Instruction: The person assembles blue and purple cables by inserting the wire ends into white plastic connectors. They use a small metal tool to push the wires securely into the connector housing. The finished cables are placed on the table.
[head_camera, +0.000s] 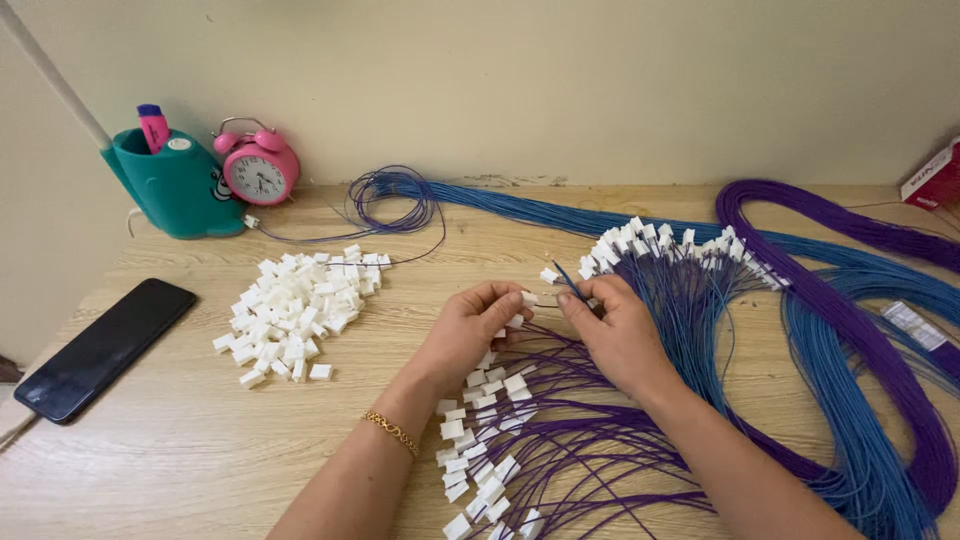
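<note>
My left hand (470, 325) pinches a small white plastic connector (528, 298) between thumb and forefinger. My right hand (615, 330) holds a thin blue wire (566, 279) by its end, its tip close to that connector. Under both hands lies a fan of purple wires (560, 440) ending in white connectors (480, 440). Behind my right hand spreads a fan of blue wires (690, 290) with white connectors (640, 238) on their ends.
A pile of loose white connectors (290, 310) lies to the left. A black phone (105, 347) rests near the table's left edge. A teal desk-lamp base with pen holder (180, 185) and a pink alarm clock (260, 165) stand by the wall. Coiled blue and purple wire bundles (880, 330) fill the right.
</note>
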